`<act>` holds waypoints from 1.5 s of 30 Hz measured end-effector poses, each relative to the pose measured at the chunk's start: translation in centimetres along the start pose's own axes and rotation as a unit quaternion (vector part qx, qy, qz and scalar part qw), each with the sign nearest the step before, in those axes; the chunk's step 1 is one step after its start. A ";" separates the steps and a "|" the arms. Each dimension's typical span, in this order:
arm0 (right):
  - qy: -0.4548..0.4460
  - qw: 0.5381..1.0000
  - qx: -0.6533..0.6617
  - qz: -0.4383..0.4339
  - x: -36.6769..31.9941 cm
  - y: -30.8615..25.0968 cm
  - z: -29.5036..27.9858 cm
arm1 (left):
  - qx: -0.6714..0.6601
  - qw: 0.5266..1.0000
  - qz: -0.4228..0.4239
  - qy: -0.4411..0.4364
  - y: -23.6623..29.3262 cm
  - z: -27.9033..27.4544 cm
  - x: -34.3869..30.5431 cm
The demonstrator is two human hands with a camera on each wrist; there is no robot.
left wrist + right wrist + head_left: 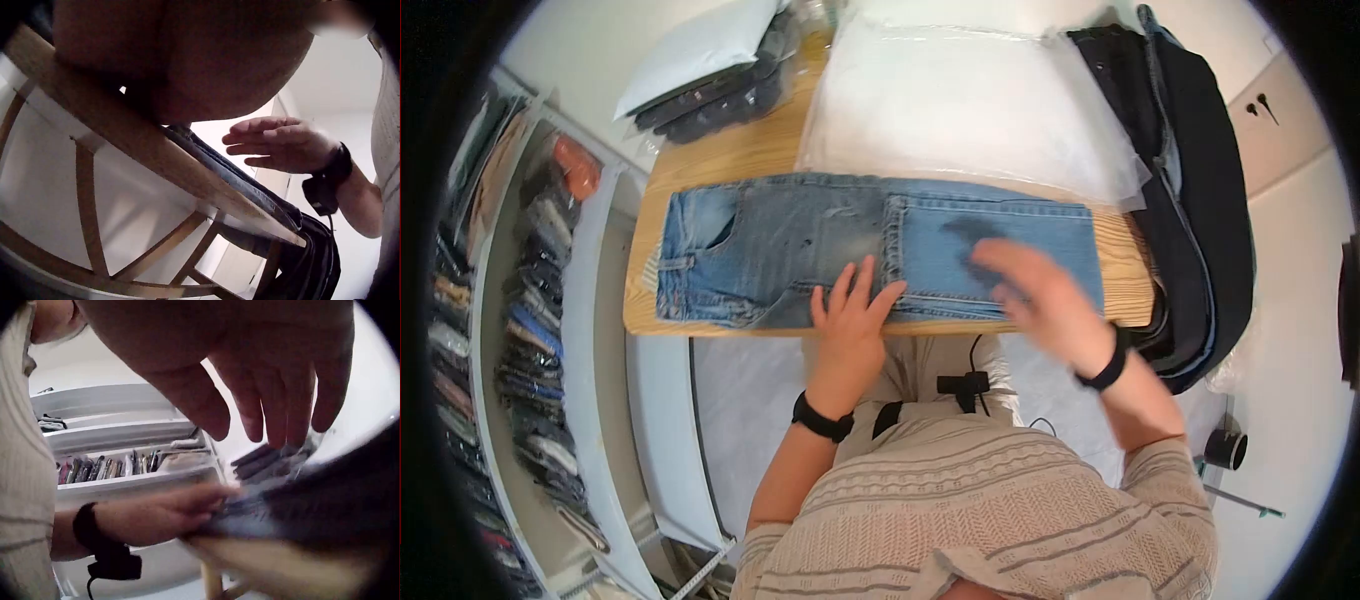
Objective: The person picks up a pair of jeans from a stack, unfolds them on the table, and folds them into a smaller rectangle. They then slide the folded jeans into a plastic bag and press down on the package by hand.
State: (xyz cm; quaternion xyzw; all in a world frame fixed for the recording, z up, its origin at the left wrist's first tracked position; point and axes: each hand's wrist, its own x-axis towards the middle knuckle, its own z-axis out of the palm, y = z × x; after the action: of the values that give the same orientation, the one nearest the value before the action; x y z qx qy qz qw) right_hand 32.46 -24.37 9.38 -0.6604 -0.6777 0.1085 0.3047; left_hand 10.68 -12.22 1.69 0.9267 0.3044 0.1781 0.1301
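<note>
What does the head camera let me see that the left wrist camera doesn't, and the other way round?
Only the head view shows the pale plastic packaging on the table and the rows of packed clothes off to the left.

Only the left wrist view shows the wooden struts beneath the tabletop.

Both show some denim at the table's edge and both hands: the left, and the right with its black wristband.

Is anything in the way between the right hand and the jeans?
Nothing that I can see. The right hand is above the jeans, and the left hand touches them off to the side.
</note>
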 end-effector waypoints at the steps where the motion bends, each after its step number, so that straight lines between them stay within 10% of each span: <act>1: 0.000 0.999 0.033 0.006 -0.1 -1.4 2.2 | 0.005 1.000 -0.008 -0.001 0.0 0.0 0.0; 20: 0.200 0.978 -0.044 0.024 2.6 -3.5 11.0 | -0.084 0.993 -0.049 0.065 -0.9 1.2 0.0; 34: 0.102 0.977 -0.190 -0.006 2.0 -3.2 13.0 | -0.208 0.973 0.019 0.099 -3.3 -0.2 -1.8; 38: 0.101 0.973 -0.206 0.004 2.1 -3.2 13.1 | -0.226 0.825 -0.232 0.462 -7.2 -3.1 -4.9; 42: 0.109 0.973 -0.206 0.006 2.0 -3.1 13.3 | -0.388 0.703 -0.298 0.516 -11.3 -5.4 -6.3; 45: 0.108 0.974 -0.201 0.007 1.9 -3.0 13.4 | -0.611 0.621 -0.321 0.372 -12.0 -6.8 -6.0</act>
State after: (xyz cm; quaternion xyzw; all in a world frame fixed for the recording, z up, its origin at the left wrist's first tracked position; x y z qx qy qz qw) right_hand 22.63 -19.44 1.01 -0.7209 -0.6437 -0.1000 0.2366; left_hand -2.84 -5.60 2.15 0.3315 0.4261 0.5991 0.5913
